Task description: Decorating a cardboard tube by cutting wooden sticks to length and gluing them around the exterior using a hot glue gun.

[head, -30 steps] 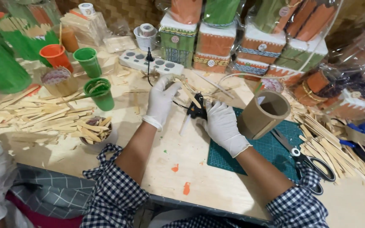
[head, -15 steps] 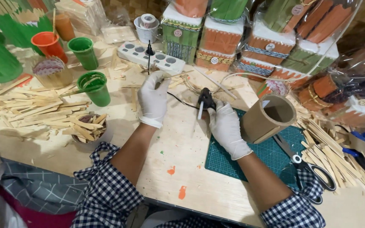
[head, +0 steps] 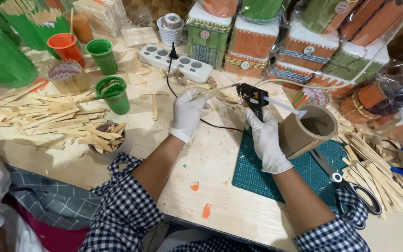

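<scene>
Your left hand (head: 187, 114), in a white glove, pinches 1 thin wooden stick (head: 218, 88), forearm angled up from the checked sleeve | your right hand (head: 265, 138) grips the black glue gun (head: 253, 98), nozzle at the stick, above the pale wooden table (head: 211, 186) | brown cardboard tube (head: 304, 130) lies tilted on the green gridded cutting mat (head: 257, 172) just right

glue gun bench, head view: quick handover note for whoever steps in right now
Left hand: gloved, pinching one thin wooden stick held out toward the gun's nozzle.
Right hand: gloved, gripping the black glue gun, glue stick jutting from its back, cord running to the white power strip.
Cardboard tube lies tilted on the green cutting mat beside the right hand, bare, no sticks on it yet.
Loose sticks piled at left; scissors at right.
</scene>
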